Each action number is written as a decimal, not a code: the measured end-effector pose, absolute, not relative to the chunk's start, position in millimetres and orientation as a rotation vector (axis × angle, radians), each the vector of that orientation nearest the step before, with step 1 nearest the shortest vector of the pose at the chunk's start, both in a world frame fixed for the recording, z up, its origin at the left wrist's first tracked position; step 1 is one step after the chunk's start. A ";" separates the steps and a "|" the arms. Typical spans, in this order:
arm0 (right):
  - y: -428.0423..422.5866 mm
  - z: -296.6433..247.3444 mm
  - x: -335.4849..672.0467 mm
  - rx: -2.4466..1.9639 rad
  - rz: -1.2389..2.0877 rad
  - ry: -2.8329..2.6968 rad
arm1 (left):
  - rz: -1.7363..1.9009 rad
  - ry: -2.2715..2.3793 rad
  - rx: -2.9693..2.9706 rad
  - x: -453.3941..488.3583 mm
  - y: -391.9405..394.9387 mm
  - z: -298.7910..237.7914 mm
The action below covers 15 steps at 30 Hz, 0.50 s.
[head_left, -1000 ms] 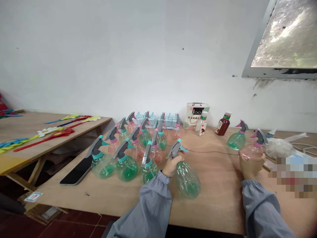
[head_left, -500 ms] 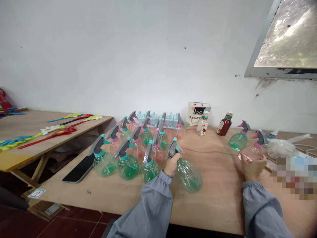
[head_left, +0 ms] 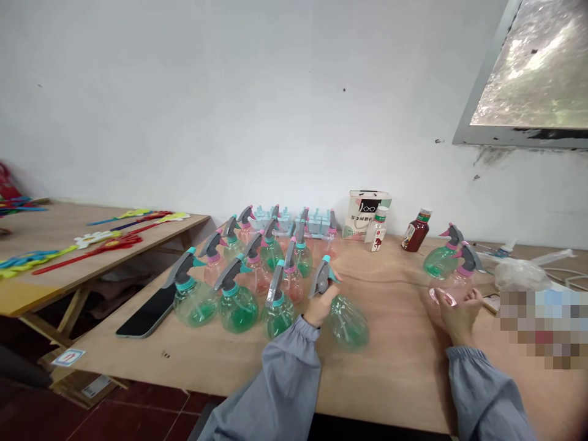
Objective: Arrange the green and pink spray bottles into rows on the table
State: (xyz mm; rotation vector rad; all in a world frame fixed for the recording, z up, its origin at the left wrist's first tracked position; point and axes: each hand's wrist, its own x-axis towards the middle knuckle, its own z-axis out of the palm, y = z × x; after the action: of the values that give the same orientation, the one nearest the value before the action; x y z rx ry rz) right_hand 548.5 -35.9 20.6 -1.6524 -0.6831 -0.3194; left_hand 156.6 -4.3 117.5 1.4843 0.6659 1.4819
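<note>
My left hand (head_left: 321, 306) is closed around the neck of a green spray bottle (head_left: 349, 324) with a grey and turquoise trigger head; its clear body leans down to the right. On the right, my right hand (head_left: 462, 315) has its thumb and fingers on either side of the lower body of a pink spray bottle (head_left: 457, 283). That bottle has a grey and pink head and tilts, its round base turned partly toward me. Just behind it stands another green spray bottle (head_left: 438, 262). Left of my left hand, several green and pink bottles, such as a green bottle (head_left: 237, 309), stand in rows.
A black phone (head_left: 146, 312) lies left of the rows. Behind stand light-blue plastic racks (head_left: 316, 223), a paper bag (head_left: 353, 214), a white-labelled bottle (head_left: 377, 231) and a dark red bottle (head_left: 416, 233). Crumpled clear plastic (head_left: 519, 274) lies right. Colourful hand-shaped toys (head_left: 110, 245) cover another table.
My right hand and the pink spray bottle have shifted left, closer to the green bottle behind. The green bottle in my left hand has swung slightly up and left.
</note>
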 end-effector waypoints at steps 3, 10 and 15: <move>-35.6 17.4 545.2 -1.629 -0.348 -0.736 | 1.388 0.603 1.546 154.6 -6.1 120.4; -35.0 16.5 542.7 -1.587 -0.335 -0.767 | 1.573 0.739 1.629 152.4 -2.8 115.9; -35.0 16.3 543.3 -1.603 -0.302 -0.785 | 1.582 0.734 1.754 159.2 -1.8 111.1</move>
State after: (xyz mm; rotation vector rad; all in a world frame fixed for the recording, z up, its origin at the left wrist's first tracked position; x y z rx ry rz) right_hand 543.3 -35.0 16.3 -1.6031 -0.7846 -0.3024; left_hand 159.2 -1.8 111.1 1.7543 0.7338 1.5820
